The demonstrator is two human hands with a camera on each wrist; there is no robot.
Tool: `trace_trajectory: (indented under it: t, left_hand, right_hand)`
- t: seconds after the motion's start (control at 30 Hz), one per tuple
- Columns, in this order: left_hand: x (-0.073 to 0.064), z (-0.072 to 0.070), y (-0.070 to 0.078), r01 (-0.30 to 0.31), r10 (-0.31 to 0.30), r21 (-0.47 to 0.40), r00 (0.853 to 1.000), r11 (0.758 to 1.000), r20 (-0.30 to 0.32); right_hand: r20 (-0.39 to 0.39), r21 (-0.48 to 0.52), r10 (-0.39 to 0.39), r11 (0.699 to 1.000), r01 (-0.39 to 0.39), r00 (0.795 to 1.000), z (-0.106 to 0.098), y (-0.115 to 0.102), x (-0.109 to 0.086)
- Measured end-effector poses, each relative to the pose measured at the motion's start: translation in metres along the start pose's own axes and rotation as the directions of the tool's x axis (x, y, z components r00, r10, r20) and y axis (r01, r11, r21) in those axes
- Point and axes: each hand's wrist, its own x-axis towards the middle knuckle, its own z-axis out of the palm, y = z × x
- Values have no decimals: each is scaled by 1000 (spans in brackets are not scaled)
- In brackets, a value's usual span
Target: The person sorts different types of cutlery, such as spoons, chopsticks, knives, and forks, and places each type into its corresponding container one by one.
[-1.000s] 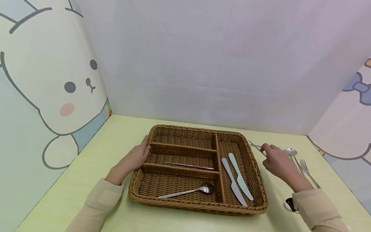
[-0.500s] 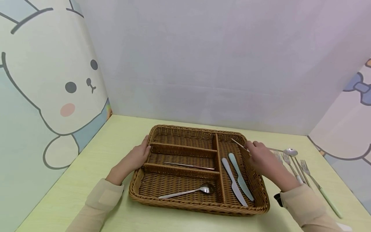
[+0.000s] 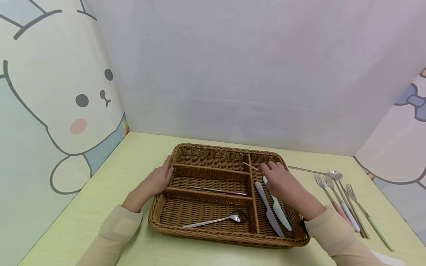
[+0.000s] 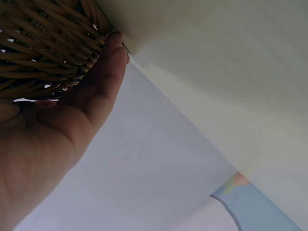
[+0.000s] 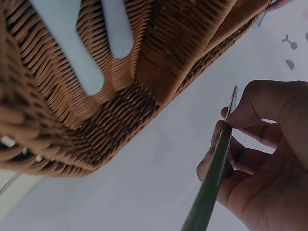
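Observation:
A brown wicker cutlery tray (image 3: 213,197) with divided compartments sits on the table. My left hand (image 3: 159,179) holds its left side, fingers along the outer wall and thumb at the rim. Over the tray's right compartment, my right hand (image 3: 281,183) pinches a slim utensil (image 5: 211,185) with a green handle and a narrow metal end; its exact kind cannot be told. The metal end points left across the divider in the head view. Below the hand lie a lilac knife (image 3: 269,210) and a mint-green knife (image 3: 281,212), partly covered by the hand.
A spoon (image 3: 237,217) lies in the tray's front compartment and a thin metal stick-like utensil (image 3: 217,190) in the middle one. Right of the tray are a long-handled spoon (image 3: 334,174), several forks (image 3: 351,193) and a white object (image 3: 387,258). Walls stand behind and beside the table.
My right hand has moved left from the table beside the tray to above its right compartment, carrying the slim utensil. Forks it covered now show. My left hand stays put.

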Motion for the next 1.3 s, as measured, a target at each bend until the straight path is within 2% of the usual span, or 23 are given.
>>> trace_trajectory:
  t: [0.23, 0.4, 0.53, 0.77, 1.1, 1.3]
  left_hand:
    - [0, 1, -1, 1, -1, 4, 1000, 1000, -2]
    - [0, 2, -1, -4, 4, -2, 1000, 1000, -2]
    - [-1, 2, -1, 0, 0, -13, 1000, 1000, 2]
    - [-1, 1, 0, 4, -4, -15, 1000, 1000, 3]
    - [-1, 0, -1, -1, 1, -21, 1000, 1000, 3]
    - [1, 0, 0, 8, -8, -29, 1000, 1000, 13]
  right_hand:
    - [42, -30, -82, 996, 83, 996, 3, -18, 9]
    - [87, 12, -120, 993, 119, 989, 6, -29, 17]
    - [141, 44, -138, 990, 133, 980, 9, -38, 25]
    - [189, 40, -219, 976, 216, 957, 15, -51, 35]
    - [308, 178, -207, 971, 157, 929, 19, -59, 44]
    - [383, 196, -187, 973, 118, 905, 25, -65, 51]
